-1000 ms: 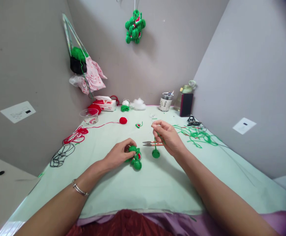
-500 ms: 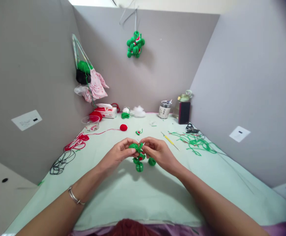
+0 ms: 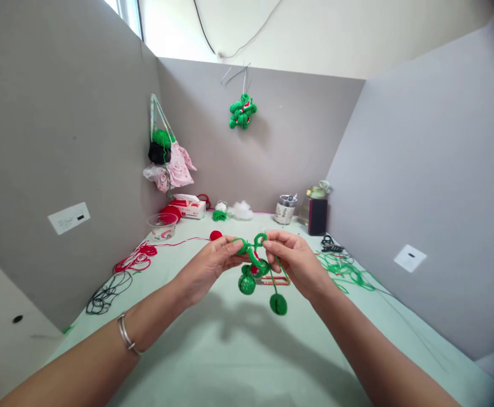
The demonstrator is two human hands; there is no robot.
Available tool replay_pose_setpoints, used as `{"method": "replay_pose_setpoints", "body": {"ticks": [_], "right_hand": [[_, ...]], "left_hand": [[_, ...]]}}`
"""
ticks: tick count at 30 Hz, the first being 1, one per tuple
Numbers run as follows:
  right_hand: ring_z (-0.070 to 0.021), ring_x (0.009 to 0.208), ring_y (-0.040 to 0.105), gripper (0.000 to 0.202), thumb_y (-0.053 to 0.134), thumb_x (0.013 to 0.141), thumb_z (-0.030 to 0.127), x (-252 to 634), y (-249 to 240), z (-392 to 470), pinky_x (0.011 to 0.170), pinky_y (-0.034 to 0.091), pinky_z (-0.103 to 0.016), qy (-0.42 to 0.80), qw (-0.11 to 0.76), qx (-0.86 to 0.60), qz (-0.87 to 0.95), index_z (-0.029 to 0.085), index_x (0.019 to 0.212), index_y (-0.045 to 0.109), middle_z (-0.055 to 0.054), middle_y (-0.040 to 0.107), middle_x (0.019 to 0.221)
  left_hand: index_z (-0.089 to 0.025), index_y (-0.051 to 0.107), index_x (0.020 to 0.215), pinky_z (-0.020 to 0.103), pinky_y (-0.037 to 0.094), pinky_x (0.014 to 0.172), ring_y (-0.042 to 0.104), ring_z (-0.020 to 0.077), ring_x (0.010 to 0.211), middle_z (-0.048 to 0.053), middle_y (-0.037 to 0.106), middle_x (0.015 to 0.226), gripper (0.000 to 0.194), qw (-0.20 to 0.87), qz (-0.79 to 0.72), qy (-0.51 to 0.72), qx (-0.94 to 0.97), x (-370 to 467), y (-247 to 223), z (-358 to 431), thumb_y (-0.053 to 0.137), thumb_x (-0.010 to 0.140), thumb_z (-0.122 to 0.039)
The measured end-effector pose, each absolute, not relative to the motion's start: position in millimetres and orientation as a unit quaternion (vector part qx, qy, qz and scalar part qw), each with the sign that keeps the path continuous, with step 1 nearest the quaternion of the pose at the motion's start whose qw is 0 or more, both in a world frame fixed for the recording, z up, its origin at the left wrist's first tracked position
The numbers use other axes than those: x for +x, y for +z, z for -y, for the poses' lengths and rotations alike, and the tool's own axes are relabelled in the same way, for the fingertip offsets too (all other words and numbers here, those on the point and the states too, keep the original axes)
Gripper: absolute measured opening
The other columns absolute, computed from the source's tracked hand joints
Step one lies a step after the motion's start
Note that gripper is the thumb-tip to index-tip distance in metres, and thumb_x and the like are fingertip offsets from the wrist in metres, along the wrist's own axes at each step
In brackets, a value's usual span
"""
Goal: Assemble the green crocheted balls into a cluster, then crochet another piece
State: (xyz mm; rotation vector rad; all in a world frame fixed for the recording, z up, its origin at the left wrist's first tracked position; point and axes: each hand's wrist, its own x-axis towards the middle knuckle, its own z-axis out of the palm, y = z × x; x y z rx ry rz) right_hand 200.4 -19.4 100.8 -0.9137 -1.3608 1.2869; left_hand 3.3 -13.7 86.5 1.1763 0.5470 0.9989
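We log one slim, shiny silver-coloured bangle circling the left wrist, left forearm and right forearm both bare.

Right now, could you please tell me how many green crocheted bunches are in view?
2: a hanging bunch before the back partition, and a held bunch between left hand and right hand. Hands may hide more.

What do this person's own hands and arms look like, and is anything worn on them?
They are ordinary human hands, with no gloves on either. The left hand has a slim, silver-coloured metal bangle at its wrist. The right hand has nothing at the wrist. No sleeves show on either forearm, nor any cables or markings. The nails are too small to describe.
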Motion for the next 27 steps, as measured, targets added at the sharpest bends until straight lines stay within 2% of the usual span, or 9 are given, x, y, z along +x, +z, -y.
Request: {"method": "replay_pose_setpoints", "body": {"ticks": [2,5,11,16,21,27], "right_hand": [[-0.0059,0.042,0.044,0.024,0.077,0.074,0.036,199.5,94.2,13.8,0.042,0.030,-0.021,0.547,0.517,-0.380,0.538,0.017,0.084,0.066,0.004,0.058,0.056],[-0.0050,0.042,0.043,0.026,0.079,0.072,0.037,197.6,82.1,8.7,0.042,0.029,-0.020,0.566,0.528,-0.377,0.509,0.017,0.079,0.064,0.005,0.057,0.055],[-0.0049,0.040,0.044,0.027,0.080,0.071,0.037,197.2,64.7,6.2,0.040,0.029,-0.019,0.576,0.517,-0.396,0.494,0.016,0.081,0.065,0.005,0.057,0.054],[-0.0055,0.042,0.046,0.026,0.079,0.072,0.037,197.3,59.1,5.4,0.042,0.032,-0.019,0.548,0.526,-0.399,0.514,0.016,0.082,0.066,0.004,0.059,0.056],[-0.0062,0.043,0.048,0.025,0.079,0.073,0.037,195.6,58.7,6.2,0.043,0.033,-0.019,0.536,0.520,-0.395,0.535,0.017,0.080,0.066,0.004,0.062,0.057],[-0.0076,0.044,0.050,0.030,0.078,0.074,0.043,190.8,56.5,9.3,0.042,0.032,-0.019,0.540,0.500,-0.408,0.541,0.018,0.085,0.065,0.003,0.062,0.059]], "left_hand": [[-0.017,0.065,0.084,0.032,0.046,0.089,0.063,0.0182,0.085,0.005,0.069,0.086,0.027,0.696,-0.232,0.463,0.497,8.3,75.7,6.4,0.066,0.087,-0.044],[-0.016,0.067,0.089,0.027,0.046,0.080,0.061,0.0151,0.081,0.004,0.067,0.085,0.028,0.712,-0.223,0.489,0.451,17.2,57.8,0.4,0.067,0.087,-0.044],[-0.016,0.062,0.083,0.023,0.042,0.068,0.058,0.0122,0.074,0.003,0.065,0.081,0.027,0.730,-0.254,0.434,0.463,26.0,42.3,5.5,0.070,0.084,-0.042],[-0.016,0.067,0.095,0.023,0.042,0.073,0.058,0.0133,0.080,0.004,0.065,0.088,0.018,0.734,-0.250,0.419,0.472,25.4,40.0,8.6,0.070,0.082,-0.029],[-0.012,0.073,0.089,0.025,0.043,0.075,0.059,0.0163,0.083,0.010,0.068,0.092,0.027,0.736,-0.248,0.425,0.464,23.7,35.6,6.3,0.067,0.085,-0.038],[-0.013,0.073,0.089,0.021,0.040,0.070,0.058,0.0132,0.079,0.007,0.067,0.086,0.025,0.737,-0.257,0.406,0.475,18.1,32.5,5.9,0.072,0.083,-0.037]]}}
